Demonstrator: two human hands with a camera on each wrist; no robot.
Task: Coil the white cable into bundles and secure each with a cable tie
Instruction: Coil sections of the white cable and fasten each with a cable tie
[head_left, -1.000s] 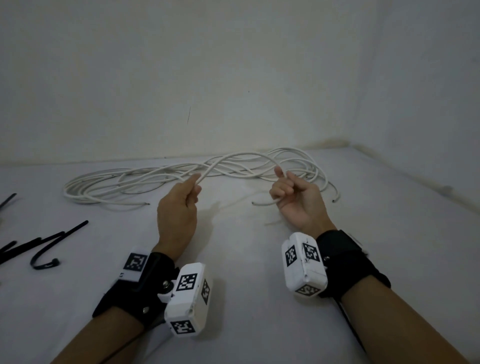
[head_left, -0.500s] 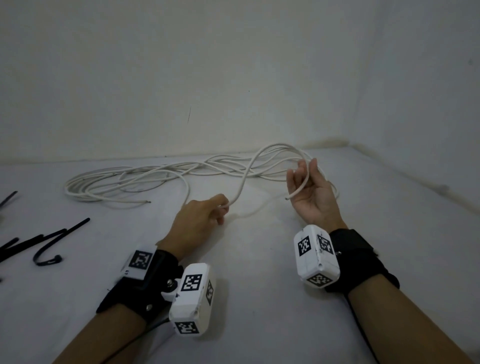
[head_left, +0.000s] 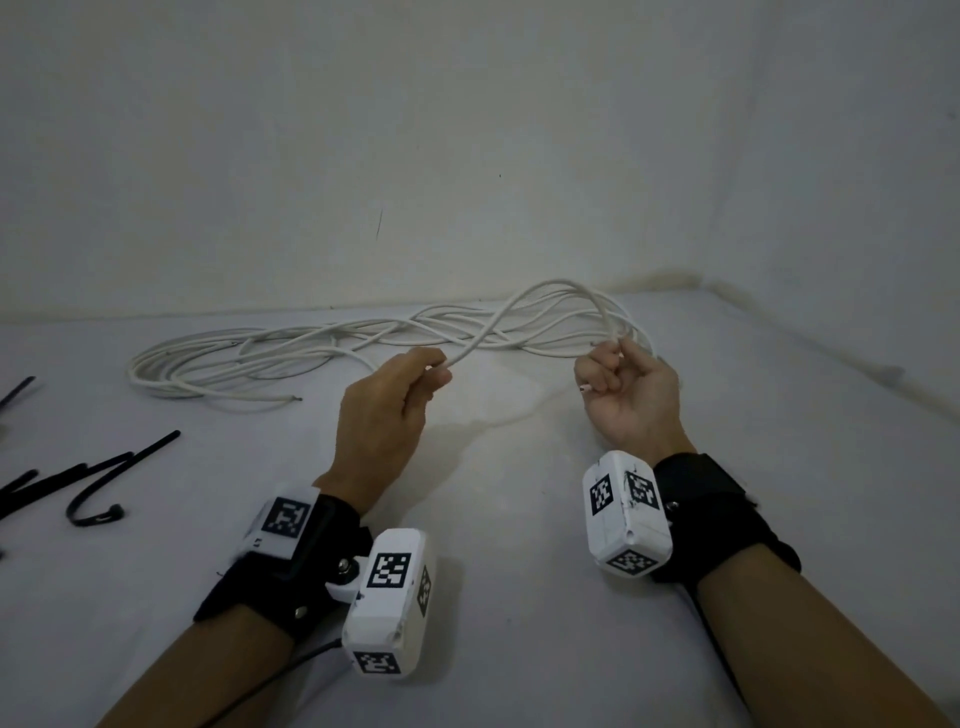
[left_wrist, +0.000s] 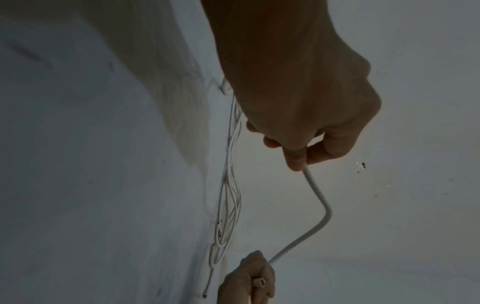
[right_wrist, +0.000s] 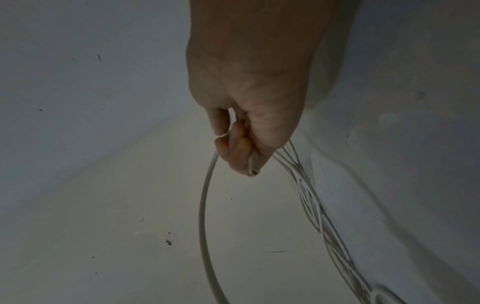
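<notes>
- A pale, bare wall meets a white tabletop (head_left: 519, 597) in the corner of a dim room; black cable ties (head_left: 98, 483) lie at the table's left edge, well apart from the work.
- The white cable (head_left: 291, 353) sprawls in loose, overlapping strands along the back of the table, several cut ends showing.
- The left hand (head_left: 382, 415), raised above the surface, pinches one strand between thumb and curled fingers.
- The right hand (head_left: 628, 395), palm up, is closed around the same strand near its cut end (right_wrist: 253, 170), which pokes out past the fingertips; the lifted length arcs between the two hands.
- The step appears to be the forming of the first loop, with no bundle yet made and no tie yet taken up.
- To do it well, the right hand should likely anchor the end firmly while the left feeds even lengths across, each turn laid beside the last.
- The cable looks stiff, kinking in one sharp bend in the left wrist view, so following its natural curl should prevent twists.
- Drawing slowly from the pile should keep the tangled strands from dragging along.
</notes>
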